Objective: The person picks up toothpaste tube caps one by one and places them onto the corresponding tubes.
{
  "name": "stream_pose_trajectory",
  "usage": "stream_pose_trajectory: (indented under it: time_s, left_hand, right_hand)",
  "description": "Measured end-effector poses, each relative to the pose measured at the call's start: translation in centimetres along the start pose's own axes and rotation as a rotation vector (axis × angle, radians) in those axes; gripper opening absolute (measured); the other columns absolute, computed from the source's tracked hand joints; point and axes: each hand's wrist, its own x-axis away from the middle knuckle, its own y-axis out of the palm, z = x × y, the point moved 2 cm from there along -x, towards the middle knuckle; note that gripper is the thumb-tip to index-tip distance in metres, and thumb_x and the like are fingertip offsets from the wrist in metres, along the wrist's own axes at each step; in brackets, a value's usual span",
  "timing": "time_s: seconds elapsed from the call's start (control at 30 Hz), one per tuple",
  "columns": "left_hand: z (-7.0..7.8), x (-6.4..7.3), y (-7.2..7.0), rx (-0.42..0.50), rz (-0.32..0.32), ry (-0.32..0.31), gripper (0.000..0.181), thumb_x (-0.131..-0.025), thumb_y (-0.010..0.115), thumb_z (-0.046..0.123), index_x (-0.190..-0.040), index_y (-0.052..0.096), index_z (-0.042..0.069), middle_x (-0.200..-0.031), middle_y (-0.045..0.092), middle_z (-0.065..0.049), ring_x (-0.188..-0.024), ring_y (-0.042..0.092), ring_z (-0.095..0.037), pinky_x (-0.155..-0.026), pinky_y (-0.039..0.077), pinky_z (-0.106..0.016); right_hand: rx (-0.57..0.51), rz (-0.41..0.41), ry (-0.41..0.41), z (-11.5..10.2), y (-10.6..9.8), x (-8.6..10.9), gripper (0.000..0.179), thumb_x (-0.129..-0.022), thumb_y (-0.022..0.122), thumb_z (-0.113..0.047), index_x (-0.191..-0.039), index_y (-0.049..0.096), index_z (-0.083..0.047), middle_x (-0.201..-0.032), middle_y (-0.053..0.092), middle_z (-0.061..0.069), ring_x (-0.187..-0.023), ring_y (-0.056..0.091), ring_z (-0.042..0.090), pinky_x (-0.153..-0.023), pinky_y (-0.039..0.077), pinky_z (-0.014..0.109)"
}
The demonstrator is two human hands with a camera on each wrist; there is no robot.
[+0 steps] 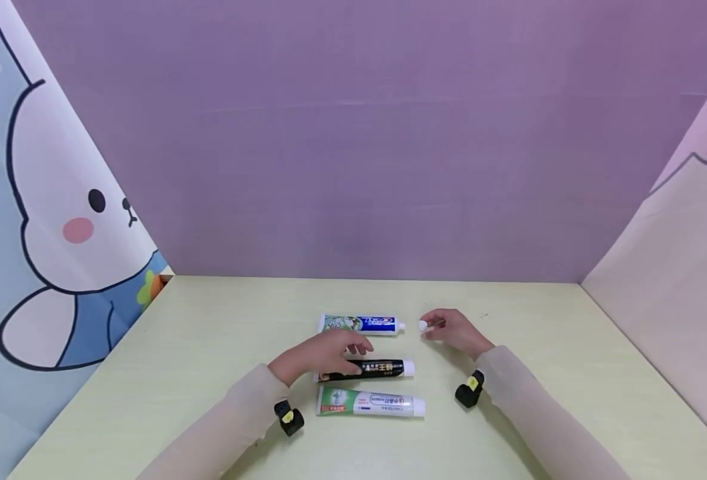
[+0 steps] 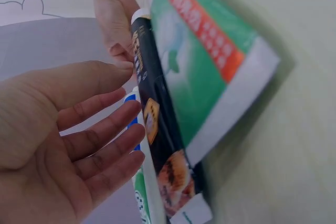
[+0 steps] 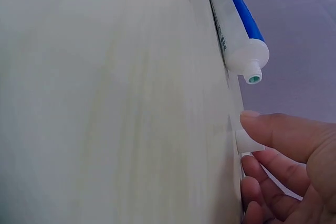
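Three toothpaste tubes lie in a row, nozzle ends to the right in the head view. The far blue-and-green toothpaste tube [image 1: 380, 325] has a bare nozzle, whose open mouth [image 3: 254, 78] shows in the right wrist view. My right hand [image 1: 453, 331] pinches a small white cap [image 3: 248, 141] between thumb and fingers, just right of that nozzle. The left hand [image 1: 328, 353] hangs over the black toothpaste tube [image 1: 383, 368], its fingers loosely bent around nothing and its thumb overlapping the tube. Nearest me lies a green-and-white toothpaste tube [image 1: 368, 403] with its white cap on.
The pale table [image 1: 233, 320] ends at a purple backdrop [image 1: 353, 167]. A cartoon-printed cloth [image 1: 59, 200] hangs on the left side, and a pink and cream cloth [image 1: 683, 267] on the right. Small black cameras sit on both wrists.
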Motion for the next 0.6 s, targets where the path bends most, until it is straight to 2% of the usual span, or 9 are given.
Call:
stream_pose_trajectory:
  time_s: [0.2,0.33,0.6]
  left_hand:
    - [0.5,-0.3,-0.7,0.008,0.045,0.019,0.038,-0.085,0.069,0.013,-0.121,0.061,0.007,-0.111,0.065,-0.005,-0.104,0.058,-0.019,-0.089,0.047,-0.031]
    - [0.3,-0.9,-1.1,0.018,0.087,0.034,0.035,-0.085,0.068,0.011,-0.120,0.062,0.006,-0.111,0.065,-0.006,-0.104,0.059,-0.020,-0.089,0.048,-0.033]
    - [-0.8,-2.9,-2.2,0.070,0.190,-0.021,0.033,-0.084,0.070,0.010,-0.116,0.063,0.004,-0.110,0.066,-0.008,-0.103,0.059,-0.022,-0.089,0.048,-0.037]
  right_hand:
    - [0.006,0.009,0.020,0.1,0.1,-0.4,0.029,-0.081,0.072,-0.007,-0.109,0.064,-0.005,-0.103,0.062,0.007,-0.093,0.053,0.022,-0.085,0.041,0.038]
    - [-0.006,0.018,0.036,0.2,0.2,-0.6,0.026,-0.081,0.071,-0.007,-0.106,0.066,-0.005,-0.101,0.063,0.006,-0.091,0.053,0.021,-0.083,0.041,0.036]
    - [0.007,0.013,0.053,0.3,-0.2,-1.6,0.021,-0.081,0.070,-0.007,-0.102,0.066,-0.007,-0.098,0.062,0.006,-0.090,0.053,0.021,-0.082,0.042,0.036]
